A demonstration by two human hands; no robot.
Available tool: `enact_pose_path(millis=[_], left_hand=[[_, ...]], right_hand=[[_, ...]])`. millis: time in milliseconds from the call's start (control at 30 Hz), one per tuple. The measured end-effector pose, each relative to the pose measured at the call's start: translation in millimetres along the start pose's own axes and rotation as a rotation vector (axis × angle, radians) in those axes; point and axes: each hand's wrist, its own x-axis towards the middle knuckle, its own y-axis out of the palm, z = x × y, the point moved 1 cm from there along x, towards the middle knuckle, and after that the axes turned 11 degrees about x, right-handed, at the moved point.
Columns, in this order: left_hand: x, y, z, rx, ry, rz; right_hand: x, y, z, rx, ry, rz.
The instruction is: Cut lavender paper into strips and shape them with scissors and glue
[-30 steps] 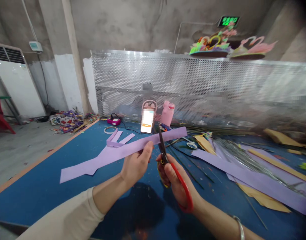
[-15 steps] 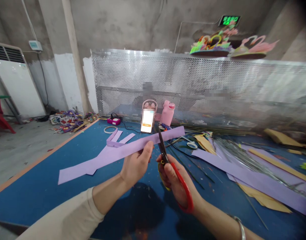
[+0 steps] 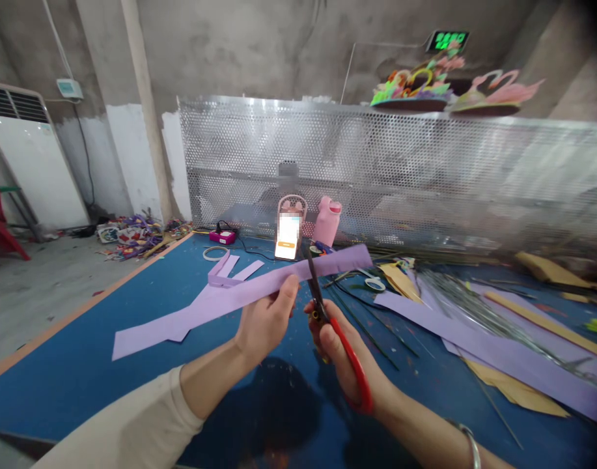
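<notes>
My left hand pinches a long purple paper strip from below, thumb on its near face. The strip slants up to the right across the middle of the view. In my right hand is a pair of scissors with a red handle loop and dark blades. Its blades cross the strip just right of my left thumb, and the strip's right end sticks out beyond them, tilted. Whether the paper is cut through there I cannot tell. Under the held strip lie other purple paper pieces on the blue table.
To the right lie more purple strips, thin green wires and brown paper. A lit phone stands ahead beside a pink bottle. Behind them rises a perforated metal panel. A tape roll lies at the back left.
The strip's right end has shifted a little to the right and tilted at the blades. The scissors have moved slightly left and look more closed. My left hand has barely moved.
</notes>
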Motion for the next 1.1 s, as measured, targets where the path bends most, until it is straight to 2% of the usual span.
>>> enact_pose_path(millis=[233, 633, 867, 1100], left_hand=[[0.5, -0.6, 0.4, 0.008, -0.009, 0.009], [-0.9, -0.9, 0.0, -0.015, -0.009, 0.008], [-1.8, -0.6, -2.0, 0.031, -0.040, 0.061], [-1.7, 0.1, -1.8, 0.028, -0.051, 0.073]], right_hand=[[-2.5, -2.8, -7.0, -0.046, -0.061, 0.088], [-2.2, -1.7, -6.8, -0.017, -0.061, 0.103], [-0.7, -2.0, -7.6, 0.000, -0.070, 0.095], [-1.3, 0.1, -9.0, 0.071, -0.021, 0.065]])
